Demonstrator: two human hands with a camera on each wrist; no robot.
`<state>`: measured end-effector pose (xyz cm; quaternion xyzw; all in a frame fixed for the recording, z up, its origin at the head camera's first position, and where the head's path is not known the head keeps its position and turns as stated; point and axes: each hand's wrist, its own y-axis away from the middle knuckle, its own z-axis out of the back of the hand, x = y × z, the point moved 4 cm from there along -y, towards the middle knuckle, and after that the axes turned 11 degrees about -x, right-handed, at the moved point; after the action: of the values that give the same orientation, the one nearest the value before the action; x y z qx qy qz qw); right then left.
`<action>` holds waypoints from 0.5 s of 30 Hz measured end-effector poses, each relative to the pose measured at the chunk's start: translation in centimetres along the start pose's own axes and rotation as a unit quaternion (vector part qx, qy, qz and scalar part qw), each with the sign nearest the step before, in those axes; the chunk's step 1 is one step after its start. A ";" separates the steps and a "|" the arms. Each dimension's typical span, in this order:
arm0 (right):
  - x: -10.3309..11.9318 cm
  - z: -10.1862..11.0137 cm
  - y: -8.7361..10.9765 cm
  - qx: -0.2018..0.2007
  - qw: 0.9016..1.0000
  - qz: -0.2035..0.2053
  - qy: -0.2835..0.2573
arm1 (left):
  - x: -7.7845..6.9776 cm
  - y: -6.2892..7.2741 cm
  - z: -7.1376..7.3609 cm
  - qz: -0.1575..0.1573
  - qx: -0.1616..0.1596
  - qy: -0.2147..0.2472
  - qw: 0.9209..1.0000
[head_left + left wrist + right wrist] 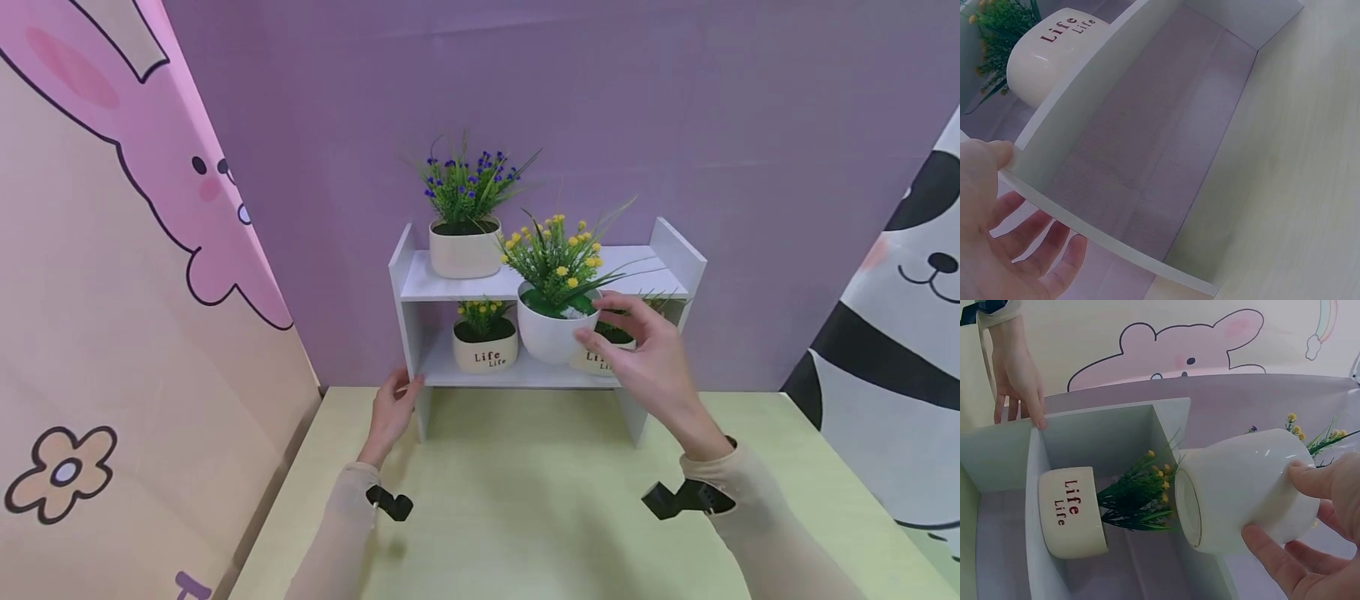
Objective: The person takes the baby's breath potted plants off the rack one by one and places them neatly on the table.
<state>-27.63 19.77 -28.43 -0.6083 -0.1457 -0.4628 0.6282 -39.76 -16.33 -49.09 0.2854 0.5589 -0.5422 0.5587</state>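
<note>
My right hand (pixel 651 360) holds a white potted plant (pixel 557 335) with yellow flowers by the right side of its round pot, in front of a small white two-tier shelf (pixel 450 289). In the right wrist view the thumb and fingers press on the pot's smooth wall, and its base hangs apart from the shelf. My left hand (pixel 392 412) grips the shelf's left side panel, thumb at the front edge and fingers (pixel 1072 255) along the outer face. A cream "Life" pot (pixel 485 353) with yellow flowers stands on the lower tier.
On the upper tier's left stands a cream pot (pixel 465 252) with blue-purple flowers. Another "Life" pot (pixel 590 362) on the lower tier is partly hidden behind the held plant. The shelf stands on a pale wooden table (pixel 510 492) against a purple backdrop (pixel 570 92).
</note>
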 end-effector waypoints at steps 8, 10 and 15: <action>-0.1 -1.1 1.2 0.021 0.999 -0.018 -0.028 | 0.0 0.3 0.1 0.004 0.002 0.000 1.000; 0.0 -1.3 1.5 0.023 0.999 -0.021 -0.026 | 0.0 0.3 0.1 0.004 0.003 0.002 1.000; 0.0 -1.9 2.0 0.030 0.999 -0.021 -0.012 | -0.1 0.1 0.0 0.002 0.006 0.006 1.000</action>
<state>-26.89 17.73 -30.13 -0.5915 -0.1793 -0.4639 0.6347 -39.66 -16.33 -49.02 0.2927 0.5589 -0.5427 0.5545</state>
